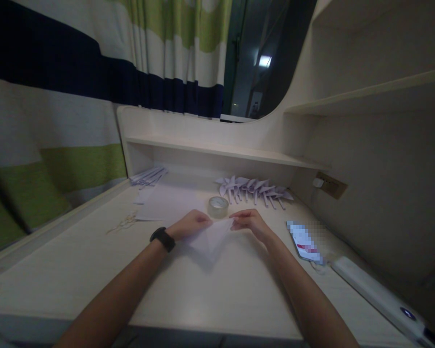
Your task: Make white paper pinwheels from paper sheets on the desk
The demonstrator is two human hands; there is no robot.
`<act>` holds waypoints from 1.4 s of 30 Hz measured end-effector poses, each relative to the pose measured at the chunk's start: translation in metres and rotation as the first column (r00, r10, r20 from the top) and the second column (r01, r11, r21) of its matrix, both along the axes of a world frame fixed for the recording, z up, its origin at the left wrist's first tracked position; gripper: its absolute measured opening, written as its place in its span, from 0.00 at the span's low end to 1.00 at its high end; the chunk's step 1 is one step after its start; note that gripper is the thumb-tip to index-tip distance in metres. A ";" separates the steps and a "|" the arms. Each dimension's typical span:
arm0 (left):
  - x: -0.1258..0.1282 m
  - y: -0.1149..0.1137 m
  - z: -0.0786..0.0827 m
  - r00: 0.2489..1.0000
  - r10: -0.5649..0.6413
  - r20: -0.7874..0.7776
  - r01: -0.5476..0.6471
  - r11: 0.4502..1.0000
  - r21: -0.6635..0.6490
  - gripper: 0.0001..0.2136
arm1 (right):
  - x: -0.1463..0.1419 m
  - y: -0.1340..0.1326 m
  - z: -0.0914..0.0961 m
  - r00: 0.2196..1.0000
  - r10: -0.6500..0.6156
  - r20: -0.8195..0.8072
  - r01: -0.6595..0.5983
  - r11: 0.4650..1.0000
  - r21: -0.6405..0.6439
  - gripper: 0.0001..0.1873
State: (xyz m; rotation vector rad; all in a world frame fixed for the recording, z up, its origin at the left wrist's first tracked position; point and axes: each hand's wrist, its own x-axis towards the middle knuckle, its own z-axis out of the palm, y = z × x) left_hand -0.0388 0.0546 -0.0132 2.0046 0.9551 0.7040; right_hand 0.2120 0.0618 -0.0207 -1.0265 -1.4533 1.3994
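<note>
Between my two hands is a folded sheet of white paper (212,241), its point toward me and a crease down its middle. My left hand (191,224), with a black watch on the wrist, is closed on the paper's upper left edge. At the upper right corner, the fingers of my right hand (249,223) pinch the paper. Just beyond the paper lies a roll of clear tape (218,207), touching neither hand. A stack of white sheets (170,200) lies past my left hand.
Several paper pinwheels (255,188) lie in a row at the back right. Thin paper strips (148,176) are at the back left, with some strings (125,221) nearer. On the right are a phone (306,241) and a long white device (377,295). A low shelf (217,151) overhangs the desk's back.
</note>
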 end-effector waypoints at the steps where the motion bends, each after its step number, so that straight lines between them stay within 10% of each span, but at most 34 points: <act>1: 0.000 0.000 0.000 1.000 0.001 0.012 -0.001 1.000 -0.007 0.19 | 0.001 0.000 0.001 1.000 0.005 -0.012 -0.005 1.000 -0.002 0.15; 13: 0.001 -0.005 0.000 0.998 0.011 0.068 0.001 0.985 -0.173 0.21 | -0.006 -0.008 0.001 0.990 0.135 -0.031 -0.133 0.990 0.038 0.25; 27: -0.005 0.003 0.000 0.986 -0.159 -0.041 0.159 0.987 -0.003 0.38 | 0.000 0.007 -0.009 0.972 -0.214 -0.095 0.201 0.971 -0.130 0.09; 33: -0.007 0.006 -0.001 0.988 -0.067 -0.141 0.085 0.988 0.125 0.22 | 0.002 0.004 -0.004 0.970 -0.239 -0.053 0.229 0.962 -0.148 0.06; 42: -0.007 -0.001 0.005 0.972 -0.234 0.031 0.236 0.965 -0.114 0.24 | -0.001 0.004 -0.004 0.962 -0.273 -0.029 0.270 0.959 -0.081 0.12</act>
